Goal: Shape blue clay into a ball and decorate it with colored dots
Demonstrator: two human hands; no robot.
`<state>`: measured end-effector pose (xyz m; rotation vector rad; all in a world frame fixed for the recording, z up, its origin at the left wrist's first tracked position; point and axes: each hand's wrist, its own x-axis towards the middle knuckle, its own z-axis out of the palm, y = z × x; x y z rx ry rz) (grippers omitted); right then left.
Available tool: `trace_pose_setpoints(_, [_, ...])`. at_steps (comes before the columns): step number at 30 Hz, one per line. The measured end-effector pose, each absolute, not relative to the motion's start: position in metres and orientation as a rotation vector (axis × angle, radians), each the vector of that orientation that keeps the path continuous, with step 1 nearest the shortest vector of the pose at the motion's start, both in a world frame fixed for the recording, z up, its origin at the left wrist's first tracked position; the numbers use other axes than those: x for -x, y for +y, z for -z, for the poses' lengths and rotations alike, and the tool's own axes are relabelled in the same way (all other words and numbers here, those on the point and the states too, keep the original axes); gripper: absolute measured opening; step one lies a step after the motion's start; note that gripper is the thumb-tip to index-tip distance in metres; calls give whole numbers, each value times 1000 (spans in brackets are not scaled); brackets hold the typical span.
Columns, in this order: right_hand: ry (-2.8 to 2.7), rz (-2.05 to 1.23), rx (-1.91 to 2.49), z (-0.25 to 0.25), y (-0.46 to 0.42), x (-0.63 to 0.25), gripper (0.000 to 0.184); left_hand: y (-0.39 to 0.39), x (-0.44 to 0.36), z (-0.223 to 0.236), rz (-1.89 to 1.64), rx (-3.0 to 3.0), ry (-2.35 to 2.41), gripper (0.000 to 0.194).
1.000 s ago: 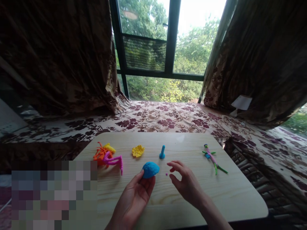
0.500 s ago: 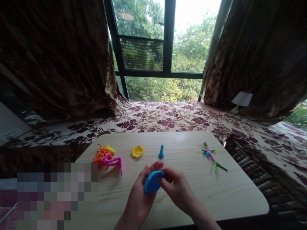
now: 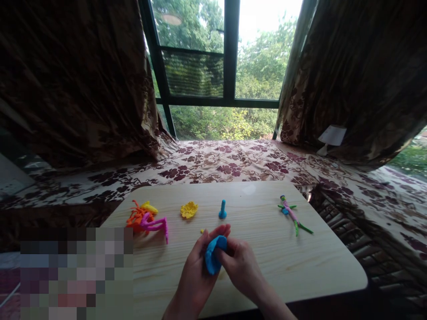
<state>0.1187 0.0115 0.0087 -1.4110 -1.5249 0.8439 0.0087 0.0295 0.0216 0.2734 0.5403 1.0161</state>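
A flattened blue clay piece [image 3: 212, 257] is held upright over the wooden table [image 3: 300, 266], near its front edge. My left hand [image 3: 196, 271] cups it from behind with fingers curled round its top. My right hand [image 3: 240, 266] pinches its right face with thumb and fingers. Beyond my hands stand a small blue clay peg [image 3: 222, 209] and a crumpled yellow clay piece [image 3: 188, 209]. A tiny yellow crumb [image 3: 202, 231] lies just left of my fingers.
An orange, yellow and magenta clay tangle [image 3: 147, 220] lies at the table's left. A thin pink and green clay figure [image 3: 292, 216] lies at the right. A floral cloth [image 3: 227, 164], curtains and a window are behind. A blurred patch covers the lower left.
My right hand came from beside the table to the blue piece and pinched it. The piece has turned from lying flat in my left hand to standing on edge.
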Motion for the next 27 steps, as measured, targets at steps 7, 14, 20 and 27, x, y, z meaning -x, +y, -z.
trace_pose_setpoints(7, [-1528,-594,1530,-17,16,-127,24,32,1,-7,-956,-280,554,29])
trace_pose_setpoints(14, [-1459,-677,1459,-2,16,-127,47,31,-1,-17,-894,-315,517,33])
trace_pose_setpoints(20, [-1505,-756,1310,-7,18,-129,44,31,6,-17,-865,-339,532,28])
trace_pose_setpoints(27, [-1366,-935,1174,-15,18,-123,14,27,0,-10,-874,-282,567,28])
